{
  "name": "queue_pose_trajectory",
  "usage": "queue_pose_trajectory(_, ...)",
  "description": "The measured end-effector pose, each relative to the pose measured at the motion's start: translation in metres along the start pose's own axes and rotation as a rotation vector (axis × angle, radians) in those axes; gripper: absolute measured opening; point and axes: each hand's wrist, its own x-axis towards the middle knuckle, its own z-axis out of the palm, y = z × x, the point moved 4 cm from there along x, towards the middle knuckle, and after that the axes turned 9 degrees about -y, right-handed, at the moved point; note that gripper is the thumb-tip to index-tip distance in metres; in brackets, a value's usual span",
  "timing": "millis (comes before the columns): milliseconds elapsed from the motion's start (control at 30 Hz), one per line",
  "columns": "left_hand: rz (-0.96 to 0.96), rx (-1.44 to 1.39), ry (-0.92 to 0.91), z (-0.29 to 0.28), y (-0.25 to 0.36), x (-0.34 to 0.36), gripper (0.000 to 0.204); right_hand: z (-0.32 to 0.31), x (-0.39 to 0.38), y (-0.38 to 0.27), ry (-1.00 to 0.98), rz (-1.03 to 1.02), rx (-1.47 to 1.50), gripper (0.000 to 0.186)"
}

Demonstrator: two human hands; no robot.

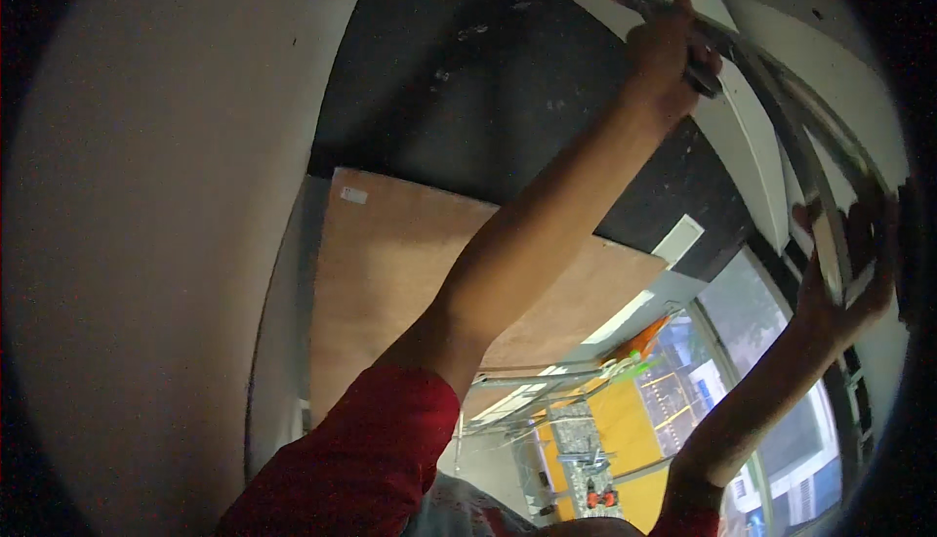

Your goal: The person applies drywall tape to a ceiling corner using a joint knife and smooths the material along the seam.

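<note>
Left grip (667, 54) is wrapping narrowly around a dark handle (703, 76), its fingers curling over it. Below it and to its right, the right grip (839, 314) is holding the near end of a long bar (812, 168), the fingers and thumb standing on either side. This bar is running between the two grips, sloping down from the left one to the right one and appearing bent near the rim of the view; whether it is joining the dark handle, I cannot tell. Both grips are reaching up, and a red sleeve (376, 430) is covering the upper part of the left arm. Just to the left of the left grip, a dark panel (439, 78) is spreading, and farther below, a brown board (390, 254) is lying against it, partly hidden behind the left forearm. Well to the left of both grips, a pale wall (166, 205) is rising. Below and left of the right grip, a window (747, 308) is letting in light, with an orange item (634, 342) and a yellow panel (625, 425) showing beyond the forearms.
</note>
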Motion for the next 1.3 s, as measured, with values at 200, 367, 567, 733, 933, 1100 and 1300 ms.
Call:
queue_pose_trajectory(200,0.013,-0.024,0.032,-0.005,0.012,-0.005,0.019,0.016,0.002,-0.010,-0.080,-0.027,-0.307,0.048)
queue_pose_trajectory(367,-0.003,0.067,0.046,-0.006,0.007,0.001,0.022,0.020,0.006,0.005,0.034,0.221,0.432,0.049)
queue_pose_trajectory(567,-0.034,0.020,0.081,-0.018,0.012,-0.002,0.028,0.028,-0.003,0.007,0.012,0.373,0.534,0.043)
queue_pose_trajectory(733,0.024,0.242,0.118,-0.070,0.014,0.000,0.027,0.082,-0.001,0.043,-0.055,0.293,-0.267,0.035)
queue_pose_trajectory(933,-0.166,0.185,0.146,-0.067,0.036,-0.065,0.024,0.053,-0.055,0.015,0.072,0.324,0.431,0.034)
queue_pose_trajectory(1100,-0.142,0.156,0.128,-0.015,0.009,-0.050,0.025,0.014,-0.057,0.015,0.029,0.104,0.488,0.042)
queue_pose_trajectory(1300,-0.121,0.079,0.167,-0.009,-0.006,-0.026,0.029,-0.012,-0.043,0.016,0.161,-0.046,-0.163,0.050)
